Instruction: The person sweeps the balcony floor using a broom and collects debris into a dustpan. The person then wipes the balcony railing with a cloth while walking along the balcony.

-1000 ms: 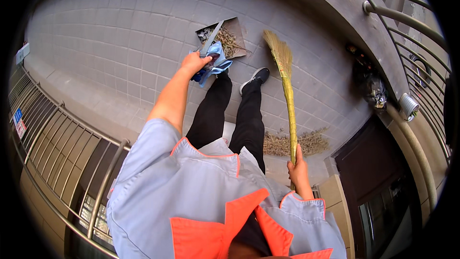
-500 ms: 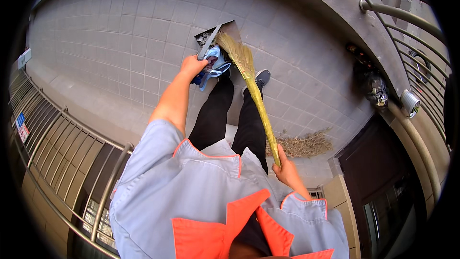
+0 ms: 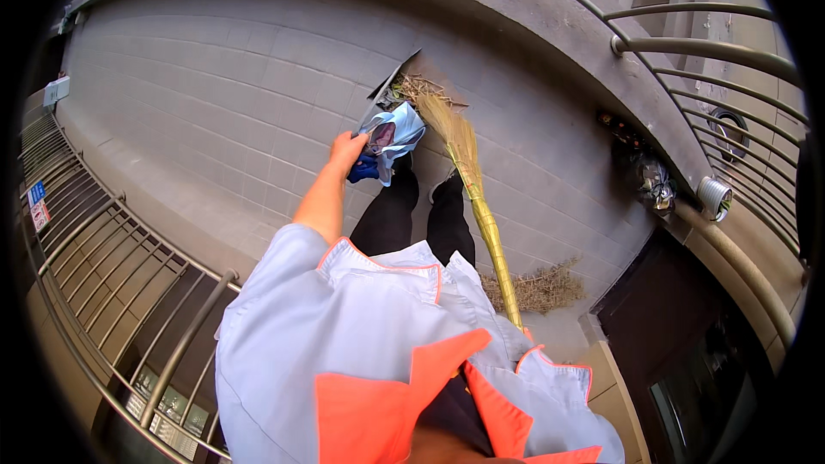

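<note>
My left hand (image 3: 348,148) is closed around the handle of a dustpan (image 3: 423,66). A light blue plastic bag (image 3: 404,131) hangs at that hand and covers part of the handle; something dark blue bunches beneath it. Dry twigs and straw-like debris (image 3: 417,86) lie in the pan. My right hand (image 3: 528,334), mostly behind my sleeve, grips the top end of a long yellow straw broom (image 3: 485,223). Its bristles spread at the pan's mouth, against the debris.
A heap of dry plant litter (image 3: 541,288) lies on the tiled floor (image 3: 258,120) by my right side. Dark bagged items (image 3: 655,185) sit against the low wall. Metal railings (image 3: 163,249) run along the left, and a dark door (image 3: 679,309) stands at right.
The broom and my right hand have come back toward my body. More twiggy debris shows in the pan. The blue bag has swung rightward across the handle, and my view has shifted.
</note>
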`<state>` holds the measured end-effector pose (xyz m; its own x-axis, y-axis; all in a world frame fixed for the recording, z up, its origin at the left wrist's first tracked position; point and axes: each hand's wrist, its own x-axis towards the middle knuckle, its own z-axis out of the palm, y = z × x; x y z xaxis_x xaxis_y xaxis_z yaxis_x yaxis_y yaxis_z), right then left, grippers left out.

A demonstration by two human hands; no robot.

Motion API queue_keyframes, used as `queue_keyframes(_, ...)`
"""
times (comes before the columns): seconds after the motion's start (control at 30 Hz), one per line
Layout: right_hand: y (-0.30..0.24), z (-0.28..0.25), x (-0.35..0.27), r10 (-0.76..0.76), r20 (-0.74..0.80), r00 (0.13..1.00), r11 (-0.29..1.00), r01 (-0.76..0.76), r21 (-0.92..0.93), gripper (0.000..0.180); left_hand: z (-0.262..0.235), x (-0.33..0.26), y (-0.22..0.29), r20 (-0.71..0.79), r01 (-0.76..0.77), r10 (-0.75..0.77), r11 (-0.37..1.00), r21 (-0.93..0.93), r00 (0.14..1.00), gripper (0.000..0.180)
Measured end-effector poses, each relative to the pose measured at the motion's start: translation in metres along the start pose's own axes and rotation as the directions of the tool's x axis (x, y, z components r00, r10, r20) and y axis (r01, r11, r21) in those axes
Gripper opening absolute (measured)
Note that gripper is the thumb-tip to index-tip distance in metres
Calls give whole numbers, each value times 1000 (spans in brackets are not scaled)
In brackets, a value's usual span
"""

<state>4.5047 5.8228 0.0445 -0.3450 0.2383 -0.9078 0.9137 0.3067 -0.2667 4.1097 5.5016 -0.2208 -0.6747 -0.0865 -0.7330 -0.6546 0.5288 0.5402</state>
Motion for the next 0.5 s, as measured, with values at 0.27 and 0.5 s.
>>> queue_keyframes(0.27, 21, -1, 13, 77, -43, 996, 995, -75, 59, 63, -19, -44, 14, 2, -7, 8, 954, -298, 1000, 23)
queue_keyframes(0.5, 34, -9, 13, 87, -62, 994, 993, -81, 87, 60, -48, -90, 22, 13, -9, 17, 888, -460, 1000, 20)
